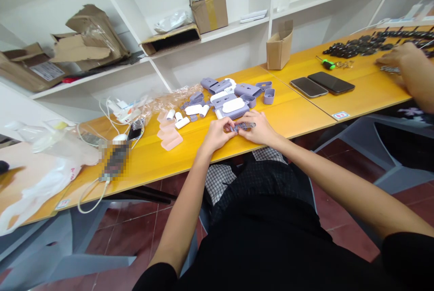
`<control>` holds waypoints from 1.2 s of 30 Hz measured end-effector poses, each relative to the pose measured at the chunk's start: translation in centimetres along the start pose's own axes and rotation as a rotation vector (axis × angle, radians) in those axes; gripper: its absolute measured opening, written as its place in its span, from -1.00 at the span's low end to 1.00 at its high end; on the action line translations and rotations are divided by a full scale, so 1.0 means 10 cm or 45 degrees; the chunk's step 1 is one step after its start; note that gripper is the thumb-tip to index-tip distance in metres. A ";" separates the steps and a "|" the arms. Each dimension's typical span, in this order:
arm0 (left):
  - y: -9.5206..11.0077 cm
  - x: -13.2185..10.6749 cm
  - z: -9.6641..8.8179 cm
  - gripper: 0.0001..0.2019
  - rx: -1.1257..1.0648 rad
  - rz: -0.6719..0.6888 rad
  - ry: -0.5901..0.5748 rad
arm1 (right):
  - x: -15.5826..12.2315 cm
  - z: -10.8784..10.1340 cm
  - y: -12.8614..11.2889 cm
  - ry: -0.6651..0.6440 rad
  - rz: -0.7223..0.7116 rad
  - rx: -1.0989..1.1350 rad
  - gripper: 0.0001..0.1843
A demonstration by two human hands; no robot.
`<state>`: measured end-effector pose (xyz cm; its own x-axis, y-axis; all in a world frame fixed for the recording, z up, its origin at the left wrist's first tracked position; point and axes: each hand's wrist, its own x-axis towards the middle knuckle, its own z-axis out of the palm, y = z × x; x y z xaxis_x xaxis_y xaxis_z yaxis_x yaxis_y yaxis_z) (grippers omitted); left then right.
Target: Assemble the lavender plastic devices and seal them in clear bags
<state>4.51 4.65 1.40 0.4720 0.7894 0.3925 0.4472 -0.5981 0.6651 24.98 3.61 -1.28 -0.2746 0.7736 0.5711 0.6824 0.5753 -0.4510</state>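
Observation:
Close to the table's front edge, my left hand (217,136) and my right hand (257,129) meet, both with fingers closed. A metal coil spring (246,125) lies across the fingers of my right hand. Between the fingertips of both hands is a small purple plastic part (234,128), mostly covered by them. Just beyond sits a purple plastic housing (233,112) with a white oval panel (233,105) on top. More purple shells (247,90), small purple cups (269,96) and white cylindrical pieces (182,122) are scattered behind and to the left.
Pink folded trays (169,137) and crumpled clear plastic (179,96) lie left, near cables and a charger. Two phones (309,87) (331,82) and a green screwdriver (328,64) lie right. Another person's hand (396,58) works among black parts (356,46). Shelves with cardboard boxes (210,13) stand behind.

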 end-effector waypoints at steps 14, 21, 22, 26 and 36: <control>0.04 0.01 0.04 -0.85 0.017 0.060 0.018 | 0.03 -0.01 0.01 -0.007 0.016 0.268 -0.93; 0.06 0.04 0.07 -0.83 0.066 0.076 0.027 | 0.06 -0.07 0.00 -0.078 0.099 0.465 -0.90; 0.06 0.04 0.08 -0.83 0.070 0.075 0.022 | 0.06 -0.08 0.00 -0.079 0.106 0.464 -0.90; 0.08 0.06 0.11 -0.81 0.087 0.075 0.016 | 0.06 -0.08 0.02 -0.090 0.090 0.442 -0.91; 0.12 0.07 0.10 -0.77 0.082 0.079 0.010 | 0.07 -0.05 0.13 -0.063 0.155 0.571 -0.84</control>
<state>6.15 4.31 1.82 0.4947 0.7513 0.4369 0.4652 -0.6535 0.5970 25.99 4.83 -1.14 -0.2500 0.8481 0.4671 0.3547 0.5291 -0.7709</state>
